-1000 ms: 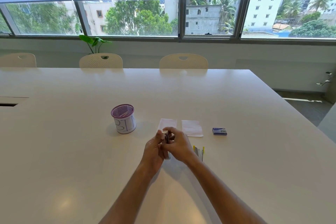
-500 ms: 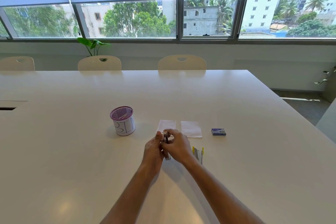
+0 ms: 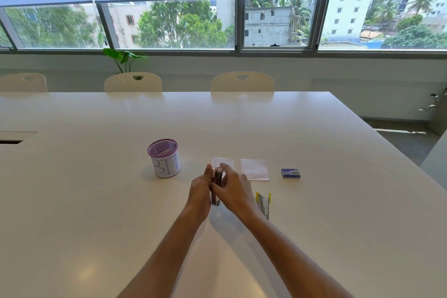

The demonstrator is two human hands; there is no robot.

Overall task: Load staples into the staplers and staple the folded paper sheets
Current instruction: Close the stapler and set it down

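stapler (image 3: 217,185) long axis ran away from person | left hand (image 3: 199,189) gripped its side | right hand (image 3: 234,189) pinched its top

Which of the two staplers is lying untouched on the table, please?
The yellow-tipped stapler, right of the right hand. The other stapler is gripped between both hands, left hand included.
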